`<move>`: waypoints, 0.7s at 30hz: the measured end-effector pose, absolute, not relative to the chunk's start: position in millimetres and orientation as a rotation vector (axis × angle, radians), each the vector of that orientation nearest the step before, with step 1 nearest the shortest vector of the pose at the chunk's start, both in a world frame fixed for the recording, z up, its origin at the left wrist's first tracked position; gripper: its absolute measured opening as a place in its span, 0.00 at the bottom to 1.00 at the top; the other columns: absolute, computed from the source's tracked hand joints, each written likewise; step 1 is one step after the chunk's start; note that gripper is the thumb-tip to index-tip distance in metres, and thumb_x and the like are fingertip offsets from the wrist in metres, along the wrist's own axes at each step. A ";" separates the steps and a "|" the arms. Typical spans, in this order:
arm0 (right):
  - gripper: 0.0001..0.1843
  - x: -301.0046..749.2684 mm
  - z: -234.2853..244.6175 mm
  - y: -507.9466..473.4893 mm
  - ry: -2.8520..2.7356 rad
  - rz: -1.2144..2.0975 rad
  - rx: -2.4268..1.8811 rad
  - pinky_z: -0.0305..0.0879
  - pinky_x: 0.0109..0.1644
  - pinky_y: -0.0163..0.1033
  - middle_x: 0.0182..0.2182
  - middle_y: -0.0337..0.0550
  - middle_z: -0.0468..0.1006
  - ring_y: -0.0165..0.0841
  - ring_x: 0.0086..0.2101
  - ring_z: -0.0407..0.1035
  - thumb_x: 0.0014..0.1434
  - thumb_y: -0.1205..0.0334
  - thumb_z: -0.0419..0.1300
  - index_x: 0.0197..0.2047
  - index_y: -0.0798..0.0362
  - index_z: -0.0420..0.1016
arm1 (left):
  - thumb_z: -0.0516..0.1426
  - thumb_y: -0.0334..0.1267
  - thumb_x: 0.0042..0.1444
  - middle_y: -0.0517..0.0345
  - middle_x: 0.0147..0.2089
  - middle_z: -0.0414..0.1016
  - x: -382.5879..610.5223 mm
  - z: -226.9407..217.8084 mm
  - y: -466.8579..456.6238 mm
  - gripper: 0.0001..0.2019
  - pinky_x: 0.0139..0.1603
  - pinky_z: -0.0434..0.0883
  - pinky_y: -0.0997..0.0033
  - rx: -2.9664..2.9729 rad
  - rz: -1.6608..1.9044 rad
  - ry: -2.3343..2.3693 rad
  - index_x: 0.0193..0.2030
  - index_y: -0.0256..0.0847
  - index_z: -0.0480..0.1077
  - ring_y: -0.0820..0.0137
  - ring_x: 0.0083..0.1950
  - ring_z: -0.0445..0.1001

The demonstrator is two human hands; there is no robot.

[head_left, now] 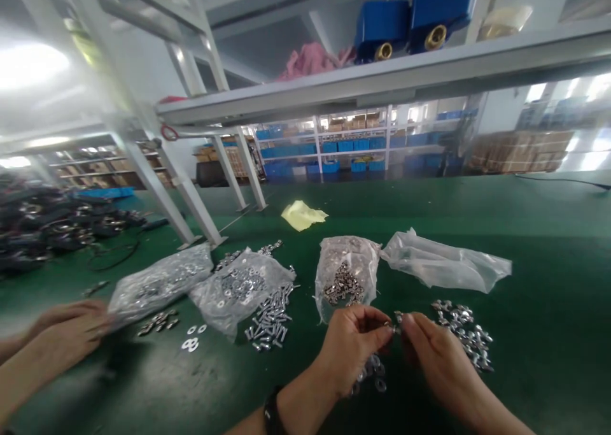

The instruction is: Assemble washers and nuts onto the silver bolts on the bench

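My left hand (351, 352) and my right hand (442, 365) are raised close together above the green work surface (539, 384). Their fingertips pinch a small metal fastener (396, 321), too small to show its exact type. Just below my left hand lies a small pile of clear washers (372, 372). A heap of silver nuts (463, 336) sits to the right of my right hand. Silver bolts (270, 320) lie to the left, beside an opened plastic bag of washers (241, 288).
A bag of nuts (344, 276) and a crumpled clear bag (443, 263) lie ahead. A co-worker's hands (62, 336) rest at the left by a silver-filled bag (160, 283). Black parts (42, 228) are heaped far left. Yellow film (303, 215) lies beyond. Steel shelf frame (382, 91) overhangs.
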State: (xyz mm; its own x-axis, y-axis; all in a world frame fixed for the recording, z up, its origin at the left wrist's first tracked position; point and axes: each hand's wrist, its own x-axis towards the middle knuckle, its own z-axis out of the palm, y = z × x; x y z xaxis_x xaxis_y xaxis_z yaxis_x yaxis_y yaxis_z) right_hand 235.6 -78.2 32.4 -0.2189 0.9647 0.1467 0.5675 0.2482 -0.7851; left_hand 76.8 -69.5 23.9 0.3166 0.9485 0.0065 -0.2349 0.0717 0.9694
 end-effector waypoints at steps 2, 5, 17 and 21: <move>0.16 236.0 31.3 -78.8 -1.935 0.770 -1.386 0.55 0.30 0.31 0.25 0.38 0.65 0.26 0.26 0.60 0.60 0.51 0.44 0.32 0.54 0.61 | 0.59 0.39 0.45 0.53 0.30 0.68 77.1 23.4 -69.5 0.15 0.31 0.66 0.74 1.123 1.071 0.812 0.37 0.30 0.66 0.74 0.29 0.67; 0.13 235.3 32.2 -81.1 -2.006 0.720 -1.356 0.55 0.32 0.31 0.27 0.38 0.66 0.27 0.28 0.61 0.59 0.52 0.46 0.33 0.53 0.61 | 0.60 0.39 0.43 0.53 0.30 0.68 77.9 22.1 -68.3 0.15 0.30 0.66 0.74 1.087 1.081 0.809 0.36 0.30 0.65 0.75 0.28 0.67; 0.21 237.9 22.5 -74.0 -1.985 0.833 -1.469 0.55 0.26 0.32 0.20 0.39 0.65 0.27 0.21 0.60 0.60 0.48 0.42 0.26 0.54 0.61 | 0.59 0.37 0.45 0.53 0.31 0.68 81.6 17.4 -71.8 0.12 0.31 0.64 0.77 1.346 1.042 0.808 0.35 0.31 0.66 0.75 0.30 0.66; 0.26 240.1 30.8 -73.9 -1.840 1.067 -1.566 0.53 0.19 0.31 0.13 0.39 0.62 0.27 0.16 0.58 0.58 0.44 0.41 0.21 0.55 0.61 | 0.57 0.39 0.48 0.52 0.38 0.69 70.0 29.5 -69.0 0.16 0.37 0.65 0.75 1.643 1.042 0.808 0.45 0.37 0.66 0.72 0.37 0.68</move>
State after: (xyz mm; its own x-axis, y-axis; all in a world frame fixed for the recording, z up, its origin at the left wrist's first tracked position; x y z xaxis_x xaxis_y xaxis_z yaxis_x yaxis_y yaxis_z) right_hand 240.1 -73.9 30.8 -0.2170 0.9693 -0.1154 0.5816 0.0334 -0.8128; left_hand 70.0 -69.0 29.5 0.4086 0.8770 0.2527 0.0265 -0.2882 0.9572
